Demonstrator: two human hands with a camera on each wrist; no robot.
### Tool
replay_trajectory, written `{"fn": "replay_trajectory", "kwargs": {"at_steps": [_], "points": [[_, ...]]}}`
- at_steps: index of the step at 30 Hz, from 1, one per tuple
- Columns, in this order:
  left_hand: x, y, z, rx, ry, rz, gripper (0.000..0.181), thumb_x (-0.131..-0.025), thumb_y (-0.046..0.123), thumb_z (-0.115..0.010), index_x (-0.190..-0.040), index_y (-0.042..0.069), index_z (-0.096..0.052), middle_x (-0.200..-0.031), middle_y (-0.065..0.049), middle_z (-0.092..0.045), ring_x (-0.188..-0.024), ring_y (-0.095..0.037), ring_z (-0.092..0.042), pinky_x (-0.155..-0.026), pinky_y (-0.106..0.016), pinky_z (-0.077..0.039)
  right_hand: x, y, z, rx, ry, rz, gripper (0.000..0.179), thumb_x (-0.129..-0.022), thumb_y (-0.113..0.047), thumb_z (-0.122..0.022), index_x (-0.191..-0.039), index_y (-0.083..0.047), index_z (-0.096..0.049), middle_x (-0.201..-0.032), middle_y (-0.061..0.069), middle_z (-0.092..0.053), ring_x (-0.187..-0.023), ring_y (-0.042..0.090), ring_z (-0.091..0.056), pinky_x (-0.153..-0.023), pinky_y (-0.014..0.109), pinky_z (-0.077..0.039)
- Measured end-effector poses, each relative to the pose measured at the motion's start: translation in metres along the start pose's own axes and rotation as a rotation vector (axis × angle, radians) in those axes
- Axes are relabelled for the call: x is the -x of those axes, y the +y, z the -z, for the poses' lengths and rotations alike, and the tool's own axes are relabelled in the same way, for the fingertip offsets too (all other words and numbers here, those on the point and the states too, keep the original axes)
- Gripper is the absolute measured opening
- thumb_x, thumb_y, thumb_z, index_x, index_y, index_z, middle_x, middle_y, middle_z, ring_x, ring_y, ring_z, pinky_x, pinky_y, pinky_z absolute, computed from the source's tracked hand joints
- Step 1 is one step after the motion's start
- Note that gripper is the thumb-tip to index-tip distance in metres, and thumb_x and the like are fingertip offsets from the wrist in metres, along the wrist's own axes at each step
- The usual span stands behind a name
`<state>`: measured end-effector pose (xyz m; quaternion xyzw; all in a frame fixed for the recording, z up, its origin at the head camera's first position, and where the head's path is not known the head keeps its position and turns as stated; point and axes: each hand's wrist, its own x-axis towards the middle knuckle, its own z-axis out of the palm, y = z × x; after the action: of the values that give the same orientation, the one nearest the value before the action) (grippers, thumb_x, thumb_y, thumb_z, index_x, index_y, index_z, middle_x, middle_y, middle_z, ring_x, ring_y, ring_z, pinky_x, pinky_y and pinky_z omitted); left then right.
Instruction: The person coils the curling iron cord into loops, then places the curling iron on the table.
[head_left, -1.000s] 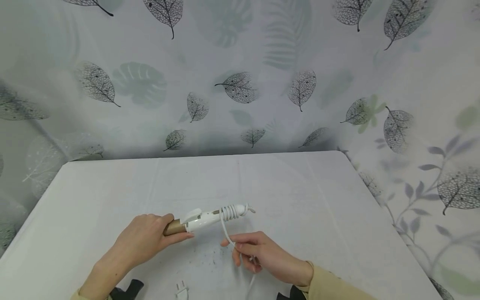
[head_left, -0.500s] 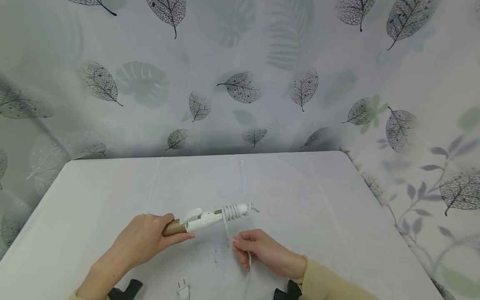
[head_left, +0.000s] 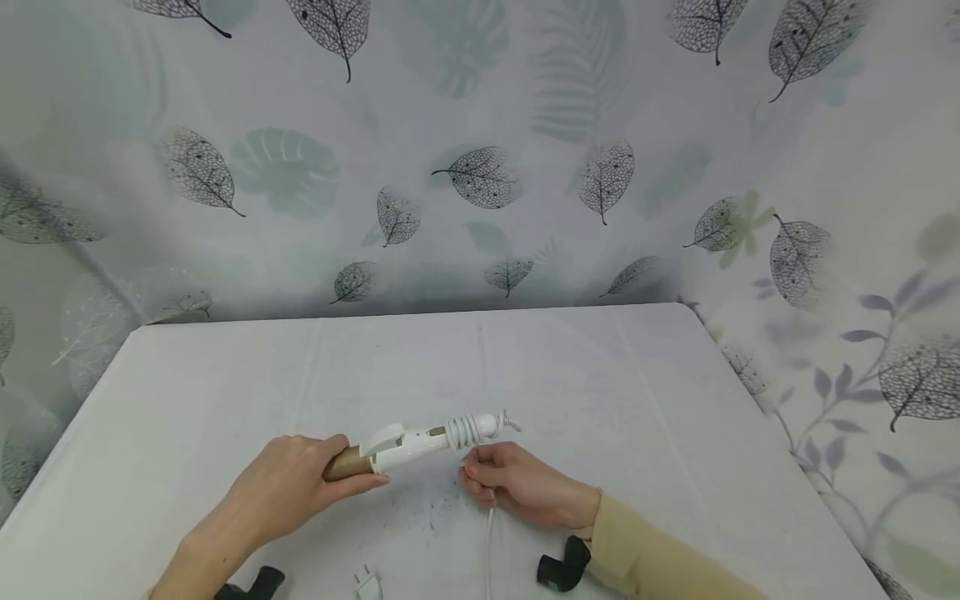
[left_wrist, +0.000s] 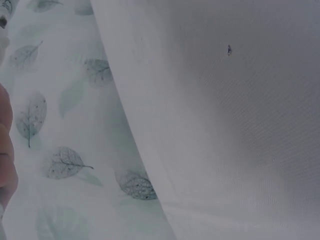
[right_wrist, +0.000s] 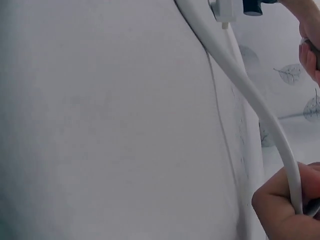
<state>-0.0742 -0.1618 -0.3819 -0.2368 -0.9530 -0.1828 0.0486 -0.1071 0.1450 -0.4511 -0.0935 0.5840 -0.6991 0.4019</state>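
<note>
Held up over the table is a curling iron (head_left: pixel 408 448) with a white handle, a white lever and a gold barrel. My left hand (head_left: pixel 281 483) grips the barrel, hiding much of it. Several turns of white cord (head_left: pixel 465 432) wrap the handle near its far end. Just below those turns, my right hand (head_left: pixel 525 485) pinches the cord, whose loose length hangs toward the front edge of the view. The right wrist view shows this cord (right_wrist: pixel 255 97) running into the curled fingers (right_wrist: pixel 280 200). In the left wrist view only a few fingers (left_wrist: pixel 6 145) show at the edge.
A white two-pin plug (head_left: pixel 367 585) is at the bottom of the head view, left of the loose cord. Black wrist-worn pieces (head_left: pixel 562 567) sit by both wrists. The white table (head_left: pixel 600 400) has dark specks under the iron and meets a leaf-patterned curtain (head_left: pixel 480 175) behind.
My right hand has gone from a looser hold with extended fingers to a closer pinch on the cord, moving up toward the handle's wraps. The left hand and curling iron stay nearly still.
</note>
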Motion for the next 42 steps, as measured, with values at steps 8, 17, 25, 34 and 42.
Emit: {"fn": "replay_trajectory", "kwargs": {"at_steps": [8, 17, 25, 34, 42], "points": [[-0.001, 0.001, 0.0, 0.02, 0.001, -0.027, 0.05, -0.085, 0.059, -0.069, -0.066, 0.025, -0.039, -0.06, 0.016, -0.015, -0.053, 0.002, -0.013, -0.049, -0.017, -0.016, -0.01, -0.006, 0.015, 0.081, 0.1, 0.017, 0.015, -0.1, -0.014, -0.06, -0.11, -0.003, -0.057, -0.083, 0.003, -0.058, -0.065, 0.012, -0.054, -0.064, 0.027, -0.047], [0.002, 0.002, -0.003, 0.054, 0.024, -0.072, 0.048, -0.085, 0.058, -0.07, -0.065, 0.027, -0.04, -0.058, 0.019, -0.018, -0.051, 0.006, -0.015, -0.046, -0.015, -0.019, -0.017, -0.023, 0.029, 0.226, -0.057, 0.186, 0.014, -0.093, 0.004, -0.051, -0.094, -0.002, -0.063, -0.073, -0.001, -0.058, -0.059, 0.009, -0.051, -0.059, 0.025, -0.045], [0.002, 0.003, -0.007, 0.095, -0.019, -0.059, 0.045, -0.086, 0.059, -0.069, -0.067, 0.027, -0.043, -0.057, 0.02, -0.022, -0.049, 0.007, -0.02, -0.046, -0.015, -0.022, -0.024, -0.039, 0.022, 0.351, -0.008, 0.163, 0.015, -0.088, -0.001, -0.057, -0.098, 0.007, -0.065, -0.072, -0.006, -0.062, -0.057, 0.007, -0.05, -0.054, 0.023, -0.041], [0.003, 0.004, -0.008, 0.081, -0.03, -0.076, 0.046, -0.085, 0.063, -0.068, -0.066, 0.029, -0.043, -0.056, 0.021, -0.023, -0.049, 0.007, -0.023, -0.046, -0.015, -0.025, -0.03, -0.05, 0.029, 0.446, 0.087, 0.081, 0.026, -0.091, -0.025, -0.075, -0.094, 0.0, -0.071, -0.067, -0.002, -0.062, -0.056, 0.008, -0.047, -0.055, 0.023, -0.04], [0.004, 0.002, -0.011, 0.063, -0.03, -0.104, 0.048, -0.085, 0.063, -0.067, -0.065, 0.028, -0.042, -0.056, 0.02, -0.021, -0.049, 0.006, -0.02, -0.046, -0.015, -0.023, -0.024, -0.079, 0.027, 0.496, 0.095, 0.046, 0.033, -0.086, -0.029, -0.08, -0.087, 0.002, -0.069, -0.055, -0.001, -0.035, -0.051, 0.012, -0.027, -0.051, 0.025, -0.026]]}}
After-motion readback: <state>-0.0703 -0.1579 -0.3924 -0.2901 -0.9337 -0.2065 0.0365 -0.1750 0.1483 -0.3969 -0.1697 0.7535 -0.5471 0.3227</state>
